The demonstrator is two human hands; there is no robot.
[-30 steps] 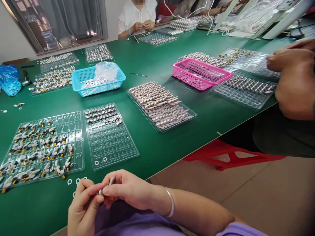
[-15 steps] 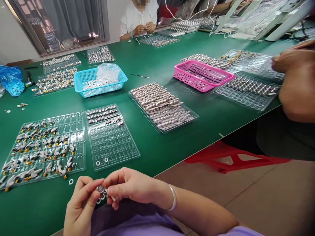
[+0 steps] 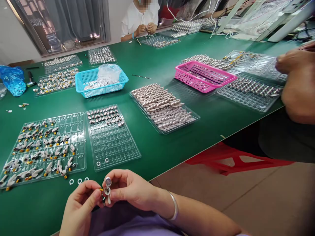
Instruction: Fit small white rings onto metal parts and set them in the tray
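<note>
At the table's near edge, my right hand (image 3: 131, 190) pinches a small white earbud (image 3: 107, 191). The earbud's round shell is open toward me and its stem points down. A round silver-rimmed piece (image 3: 108, 181) stands just above the shell. My left hand (image 3: 82, 202) is closed on the earbud's left side, where a yellow tab (image 3: 101, 189) shows at the fingertips. Just beyond my left hand lie a few white rings (image 3: 71, 182). A clear tray of earbud parts with yellow tabs (image 3: 57, 150) and a tray with rows of small shells (image 3: 105, 118) lie past my hands.
A blue basket (image 3: 83, 93) holds white pieces and a plastic bag. Right of it are a stacked tray of earbud stems (image 3: 162, 108) and a pink basket (image 3: 197, 83). A co-worker's hands (image 3: 297, 78) are at the right edge; another person (image 3: 140, 19) sits across. A red stool (image 3: 228, 160) stands below.
Both hands have turned the earbud. Its open shell now faces me, with the silver-rimmed piece above it. The left fingers have shifted from the round piece to the yellow-tab side.
</note>
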